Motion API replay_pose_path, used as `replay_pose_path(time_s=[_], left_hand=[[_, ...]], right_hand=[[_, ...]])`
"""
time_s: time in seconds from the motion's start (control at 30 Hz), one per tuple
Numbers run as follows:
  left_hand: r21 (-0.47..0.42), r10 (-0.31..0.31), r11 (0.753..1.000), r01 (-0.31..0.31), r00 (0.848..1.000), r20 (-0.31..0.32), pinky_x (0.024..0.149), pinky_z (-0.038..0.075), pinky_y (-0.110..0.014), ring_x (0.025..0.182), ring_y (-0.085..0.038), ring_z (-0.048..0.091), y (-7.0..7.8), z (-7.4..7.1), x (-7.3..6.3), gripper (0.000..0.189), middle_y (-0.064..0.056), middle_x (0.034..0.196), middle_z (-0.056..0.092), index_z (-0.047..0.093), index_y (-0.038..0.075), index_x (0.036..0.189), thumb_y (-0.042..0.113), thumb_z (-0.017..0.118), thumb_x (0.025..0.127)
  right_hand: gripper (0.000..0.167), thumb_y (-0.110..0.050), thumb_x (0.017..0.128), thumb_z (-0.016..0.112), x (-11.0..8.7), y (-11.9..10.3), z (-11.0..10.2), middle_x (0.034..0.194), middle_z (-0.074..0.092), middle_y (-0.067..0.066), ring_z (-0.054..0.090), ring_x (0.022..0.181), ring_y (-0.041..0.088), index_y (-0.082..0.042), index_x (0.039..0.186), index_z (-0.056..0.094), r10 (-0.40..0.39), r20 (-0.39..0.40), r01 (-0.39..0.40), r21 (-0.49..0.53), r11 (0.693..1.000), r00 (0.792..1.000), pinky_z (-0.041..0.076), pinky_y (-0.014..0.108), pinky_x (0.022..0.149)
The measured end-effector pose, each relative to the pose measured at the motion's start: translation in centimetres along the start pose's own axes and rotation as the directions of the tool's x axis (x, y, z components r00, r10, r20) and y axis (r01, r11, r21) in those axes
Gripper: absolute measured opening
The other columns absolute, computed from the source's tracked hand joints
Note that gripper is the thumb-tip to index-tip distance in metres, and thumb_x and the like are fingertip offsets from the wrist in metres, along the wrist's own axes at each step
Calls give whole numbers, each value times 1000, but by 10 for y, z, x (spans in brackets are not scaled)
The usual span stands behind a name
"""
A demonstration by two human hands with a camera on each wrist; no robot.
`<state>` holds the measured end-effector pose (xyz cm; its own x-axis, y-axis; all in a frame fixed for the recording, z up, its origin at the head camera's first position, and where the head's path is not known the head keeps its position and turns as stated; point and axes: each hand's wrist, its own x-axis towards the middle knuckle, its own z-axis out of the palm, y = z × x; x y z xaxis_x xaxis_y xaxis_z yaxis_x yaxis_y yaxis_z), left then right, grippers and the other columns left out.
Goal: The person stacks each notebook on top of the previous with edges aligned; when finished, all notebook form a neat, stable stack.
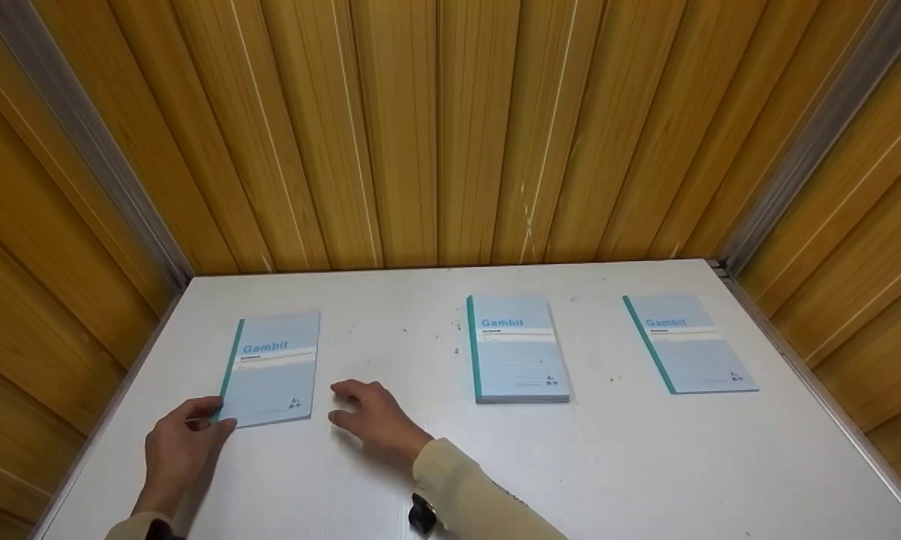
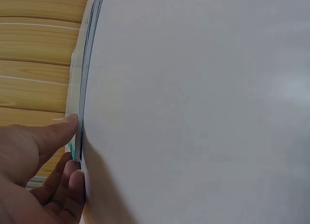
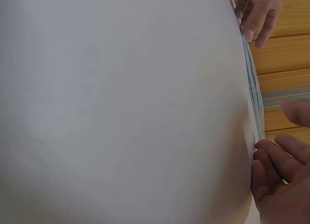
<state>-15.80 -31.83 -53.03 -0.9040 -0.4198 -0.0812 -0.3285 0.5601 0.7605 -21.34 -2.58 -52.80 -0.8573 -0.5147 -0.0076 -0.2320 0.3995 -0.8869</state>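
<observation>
A pale blue Gambit notebook with a green spine lies at the left of the white table, perhaps stacked with another; its thin edge shows in the left wrist view. At its near left corner my left hand pinches it, thumb along the near edge and fingers by the spine. To the right of this notebook hovers my right hand, a small gap away in the head view, with thumb and fingers spread apart. In the right wrist view the right hand is loosely bent, holding nothing.
A thicker stack of matching notebooks lies right of the middle. Farther right there is another notebook, lying flat. Yellow wood-look panels wall in the white table at the back and sides.
</observation>
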Motion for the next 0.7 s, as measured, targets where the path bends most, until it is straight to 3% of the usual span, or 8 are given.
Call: replay_pose_path(time_s=[0.2, 0.53, 0.7], left_hand=[[-5, 5, 1000, -5, 1000, -12, 106, 50, -58, 120, -47, 59, 1, 8, -5, 52, -31, 141, 59, 59, -5, 142, 8, 79, 96], [-73, -46, 996, 44, 999, -27, 104, 52, -56, 117, -46, 63, 8, 10, -10, 47, -27, 134, 66, 64, -2, 138, 10, 79, 95], [-181, -120, 977, 113, 992, -26, 90, 60, -32, 115, -39, 66, 3, 6, -10, 45, -26, 130, 67, 66, -2, 137, 12, 80, 96]], right_hand=[[46, -22, 100, 73, 2, -7, 9, 130, 65, -1, 52, 112, 10, -10, 143, 65, -7, 37, 9, -47, 999, 999, 46, 31, 105], [45, -13, 101, 72, 7, -2, 10, 126, 67, -1, 52, 106, 10, -6, 145, 64, -48, 27, 48, 8, 999, 998, 46, 30, 100], [47, -8, 99, 73, 10, 2, 10, 125, 68, 0, 57, 105, 10, -5, 145, 63, -42, 23, 40, 80, 996, 999, 48, 27, 95]])
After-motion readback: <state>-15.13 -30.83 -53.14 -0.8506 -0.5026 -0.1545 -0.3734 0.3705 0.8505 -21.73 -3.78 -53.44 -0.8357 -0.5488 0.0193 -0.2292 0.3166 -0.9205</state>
